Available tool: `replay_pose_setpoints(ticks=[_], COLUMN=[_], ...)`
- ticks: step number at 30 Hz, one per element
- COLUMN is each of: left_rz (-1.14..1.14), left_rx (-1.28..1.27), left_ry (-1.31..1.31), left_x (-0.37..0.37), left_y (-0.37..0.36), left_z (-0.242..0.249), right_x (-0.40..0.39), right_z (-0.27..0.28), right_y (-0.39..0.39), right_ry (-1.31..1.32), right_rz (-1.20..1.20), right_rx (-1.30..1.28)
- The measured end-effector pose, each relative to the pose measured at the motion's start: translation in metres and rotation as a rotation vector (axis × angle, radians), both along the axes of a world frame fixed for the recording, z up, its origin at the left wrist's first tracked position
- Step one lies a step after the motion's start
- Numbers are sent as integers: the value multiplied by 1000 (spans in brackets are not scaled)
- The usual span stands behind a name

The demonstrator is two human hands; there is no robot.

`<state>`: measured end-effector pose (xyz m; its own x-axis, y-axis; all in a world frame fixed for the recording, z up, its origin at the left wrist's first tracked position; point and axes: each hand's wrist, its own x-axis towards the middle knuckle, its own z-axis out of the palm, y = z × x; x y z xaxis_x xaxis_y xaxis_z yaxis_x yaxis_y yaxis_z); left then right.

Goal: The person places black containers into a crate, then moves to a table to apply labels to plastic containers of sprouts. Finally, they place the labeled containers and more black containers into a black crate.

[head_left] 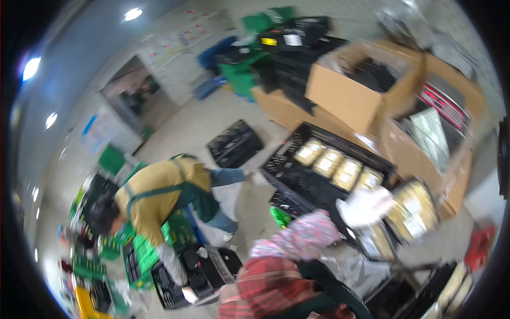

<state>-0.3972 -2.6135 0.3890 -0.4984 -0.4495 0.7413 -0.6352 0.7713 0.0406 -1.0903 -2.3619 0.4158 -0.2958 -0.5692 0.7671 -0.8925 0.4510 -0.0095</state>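
Fingers: our right hand [366, 206], in a white glove at the end of a floral-print sleeve [305, 234], is blurred. We cannot tell whether its fingers are spread or closed, nor whether they grip anything. Our left hand is out of view.

At the fingers: the glove lies over the edge of a black slatted plastic crate [297, 183]. A large clear-wrapped pack of yellow goods [413, 208] sits just beyond the fingertips, touching or nearly so. A row of similar yellow sealed packs [345, 173] stands in the crate above the fingers.

Step in hand, as we judge it: handling packs at the crate. The next move calls for a firm hold on one pack, clear of its neighbours.

Further out: open brown cardboard boxes [345, 101] stand behind the crate. Well apart on the far side, a co-worker in a mustard top [159, 196] bends over a second black crate [170, 287].
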Motion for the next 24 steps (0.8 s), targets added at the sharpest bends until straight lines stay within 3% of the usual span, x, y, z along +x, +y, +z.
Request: replay_pose_setpoints(ticks=[1,3,4,5,7,9,11,14,16,18,19,21,22,23,24], left_rz=[16,152,305,285,290,292,307,280,289,383,353,183,225,350,460], left_rx=[-1,24,377,270,213,240,252,97,125,322,284,224,171,329,573], left_ry=[-49,-88,307,299,208,150,44,-159,-325,-695,-761,-717,-635,-756,-641], left_x=[27,74,89,118,166,205,238,276,296,292,289,300,301,301,301], left_y=[-10,-12,-18,-35,-57,-81,-109,-160,-193,-208,-204,-189,-185,-177,-175], left_z=[-7,23,17,5,4,-4,-20,-51,-71,-81,-97,-170,-211,-240,-275], right_x=[13,13,18,59,262,373,452,549,587,616,625,633,638,648,659], right_z=[8,-7,-23,-25,26,18,-1,-40,-73,-109,-127,-186,-216,-241,-263], right_y=[-3,-42,-61,-75,-149,-218,-279,-363,-410,-438,-438,-431,-423,-415,-410], right_ry=[35,-222,-400,-479,-550,-694,-538,-158,44,223,376,359,304,269,232], right_rz=[30,178,291,372,373,701,897,1059,1142,1283,1228,1120,1064,1037,1007], right_rx=[-1,101,122,167,250,273,426,403,448,329,400,524,579,649,716])
